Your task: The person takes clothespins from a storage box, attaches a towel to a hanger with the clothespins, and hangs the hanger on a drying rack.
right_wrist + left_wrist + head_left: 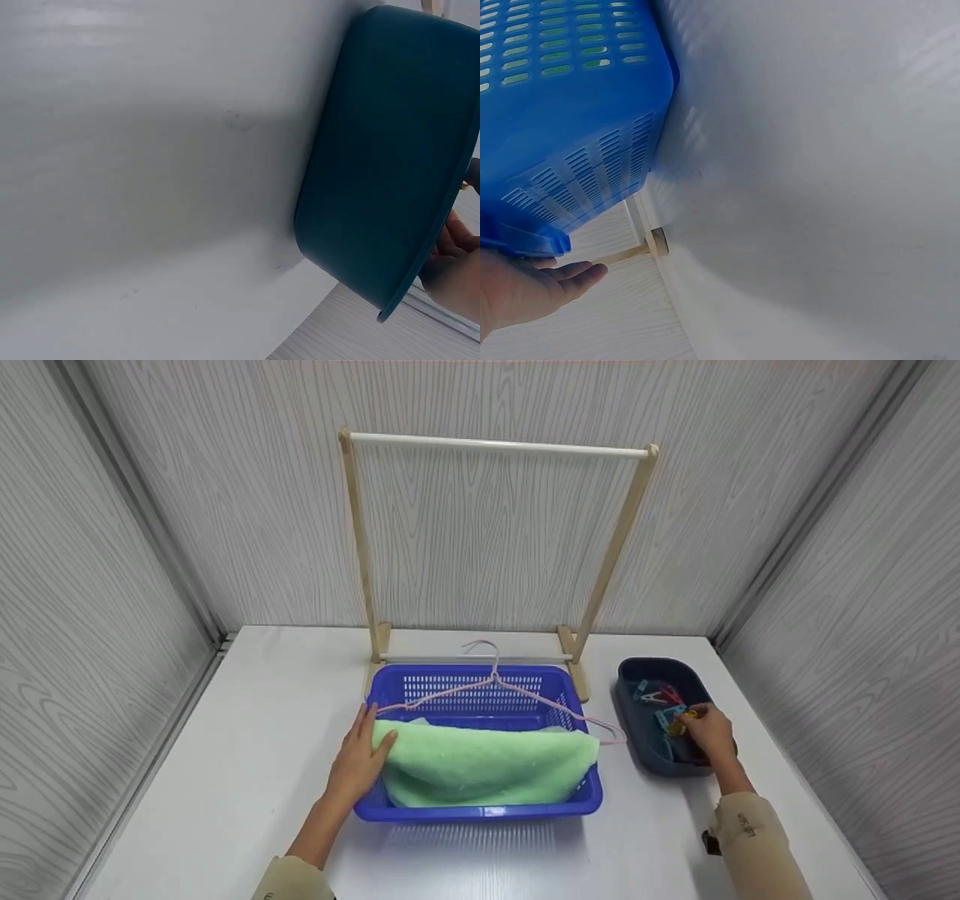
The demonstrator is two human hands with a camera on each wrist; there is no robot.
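Observation:
A light green towel (480,757) is draped over the lower part of a pink clothes hanger (450,690), both lying across a blue plastic basket (480,813). My left hand (356,761) rests at the towel's left end by the basket rim, thumb on the cloth. In the left wrist view its fingers (574,283) look fairly straight beside the basket. Over a dark box (637,735) on the right, my right hand (711,729) pinches a yellow clothespin (681,724). The box wall hides much of this hand in the right wrist view.
Behind the basket stands a wooden rack with a white top bar (499,445). Several coloured clothespins (660,696) lie in the dark box. The white table (285,690) is bordered by grey wood-patterned walls.

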